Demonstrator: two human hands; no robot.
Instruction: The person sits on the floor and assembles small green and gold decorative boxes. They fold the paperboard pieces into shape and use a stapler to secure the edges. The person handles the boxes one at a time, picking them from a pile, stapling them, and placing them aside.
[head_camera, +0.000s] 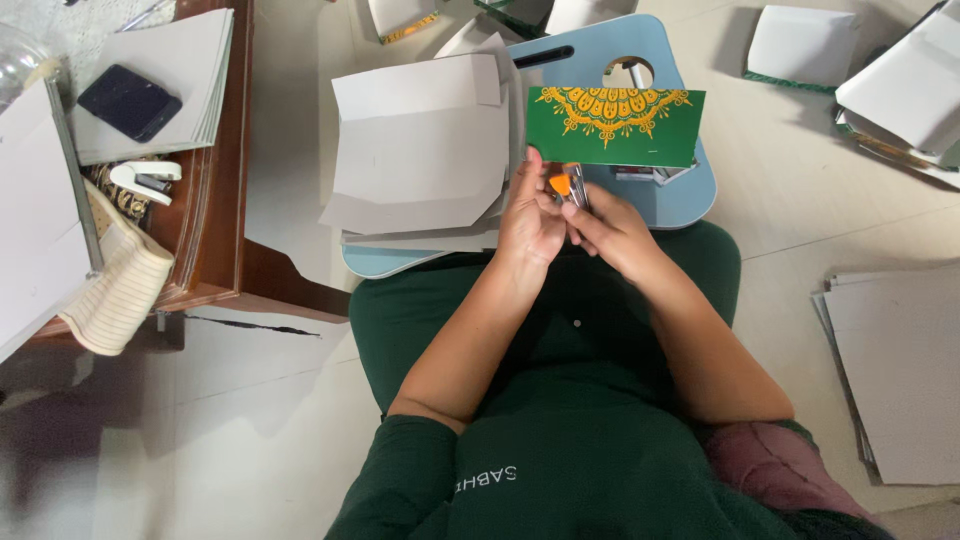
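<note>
My left hand (530, 215) and my right hand (612, 232) meet over my lap, both gripping a small metal stapler with an orange part (566, 186). Just beyond the fingers lies a green card with a yellow ornamental pattern (615, 125) on the light blue lap tray (685, 195). A stack of grey flat card sheets (420, 150) covers the tray's left half. I cannot tell whether the stapler is open.
A wooden side table (215, 220) at left carries grey sheets, a black phone (129, 102), a white stapler (145, 180) and a folded cloth (118, 290). More grey sheets (895, 370) lie on the floor at right, folded boxes (900, 85) at top right.
</note>
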